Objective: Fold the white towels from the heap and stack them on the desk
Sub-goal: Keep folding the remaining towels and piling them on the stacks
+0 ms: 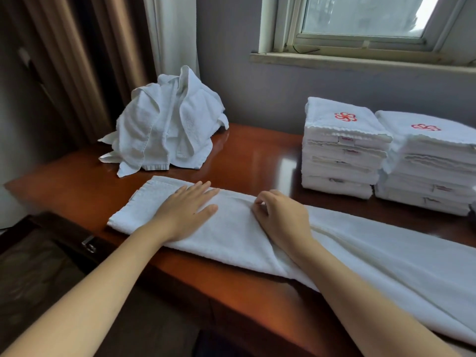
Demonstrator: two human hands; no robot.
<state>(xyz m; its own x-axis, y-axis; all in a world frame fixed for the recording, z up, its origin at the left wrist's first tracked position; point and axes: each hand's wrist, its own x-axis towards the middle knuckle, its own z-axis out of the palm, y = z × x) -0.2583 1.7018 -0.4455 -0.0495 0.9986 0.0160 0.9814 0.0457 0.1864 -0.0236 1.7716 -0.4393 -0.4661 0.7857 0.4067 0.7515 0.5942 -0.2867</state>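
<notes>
We log one long towel [231, 229] lying flat on the desk [257, 153], doubled lengthwise. It runs from 9 o'clock of centre down to 4 o'clock, where it leaves the frame.

The left hand [185, 213] lies flat on the towel near its 9 o'clock end, with the fingers straight and a little spread and the palm pressing the cloth. The right hand [282, 220] is just beside it toward 3 o'clock, not touching it. Its fingers are curled, and thumb and forefinger pinch a raised crease of the same towel.

The heap [167, 124] of unfolded white towels sits on the desk at 11 o'clock, well apart from both hands.

At 2 o'clock stand two piles of folded towels, the first stack [342, 153] and the second stack [430, 163]. They are side by side and touching, each with a red emblem on top.

The curtain [77, 60] hangs at 10 o'clock behind the heap. The window [360, 19] is at 1 o'clock above the stacks. The drawer handle [88, 244] is at 8 o'clock, below the desk edge.
</notes>
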